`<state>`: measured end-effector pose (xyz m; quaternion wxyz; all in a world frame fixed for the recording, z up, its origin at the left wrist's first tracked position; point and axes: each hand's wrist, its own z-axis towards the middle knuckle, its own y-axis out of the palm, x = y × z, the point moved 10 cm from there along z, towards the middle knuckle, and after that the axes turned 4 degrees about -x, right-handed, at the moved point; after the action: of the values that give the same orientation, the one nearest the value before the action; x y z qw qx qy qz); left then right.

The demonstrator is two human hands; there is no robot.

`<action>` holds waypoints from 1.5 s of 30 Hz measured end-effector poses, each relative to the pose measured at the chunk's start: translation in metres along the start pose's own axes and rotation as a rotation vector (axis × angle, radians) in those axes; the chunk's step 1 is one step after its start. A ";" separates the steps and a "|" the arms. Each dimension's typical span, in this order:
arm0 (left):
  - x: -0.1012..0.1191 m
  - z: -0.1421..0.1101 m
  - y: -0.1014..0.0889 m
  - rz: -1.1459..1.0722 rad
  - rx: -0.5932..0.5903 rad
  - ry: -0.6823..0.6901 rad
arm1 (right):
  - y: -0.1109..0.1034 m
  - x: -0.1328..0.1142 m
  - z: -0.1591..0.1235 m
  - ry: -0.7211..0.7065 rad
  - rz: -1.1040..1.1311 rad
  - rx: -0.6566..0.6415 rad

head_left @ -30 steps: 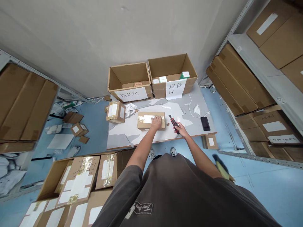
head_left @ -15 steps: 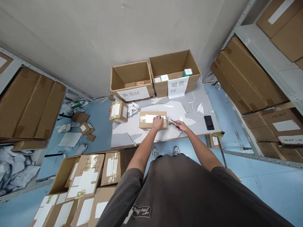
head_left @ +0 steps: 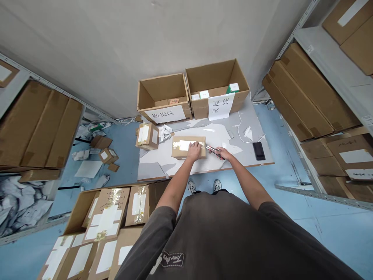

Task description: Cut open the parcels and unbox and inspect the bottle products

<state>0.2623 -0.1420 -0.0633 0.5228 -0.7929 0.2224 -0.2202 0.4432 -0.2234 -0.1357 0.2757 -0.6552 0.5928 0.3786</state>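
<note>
A small taped cardboard box (head_left: 178, 152) with a white label lies on the table in front of me. My left hand (head_left: 194, 151) rests on its top towards the right end, fingers spread over label and tape. In my right hand (head_left: 223, 153) is a utility knife (head_left: 215, 150), red and dark, gripped with its tip pointing left. The knife tip is at the box's right end; whether it touches the cardboard I cannot tell.
Two open cartons, one on the left (head_left: 163, 113) and one on the right (head_left: 201, 111), stand behind with paper signs. Another taped box (head_left: 147, 136), crumpled paper (head_left: 165, 132) and a phone (head_left: 258, 151) share the table (head_left: 151, 171). Stacked parcels (head_left: 106, 216) are at lower left; shelves flank both sides.
The view has shifted slightly. My left hand stays on the box, and the knife remains at its right end with no clear movement relative to it.
</note>
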 end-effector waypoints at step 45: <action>-0.013 -0.015 -0.001 -0.114 -0.009 0.067 | -0.005 0.006 -0.037 -0.090 0.070 0.102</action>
<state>0.2435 -0.1446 -0.0583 0.4979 -0.7990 0.1951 -0.2750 0.4543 -0.2562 -0.1199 0.3216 -0.6014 0.6209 0.3864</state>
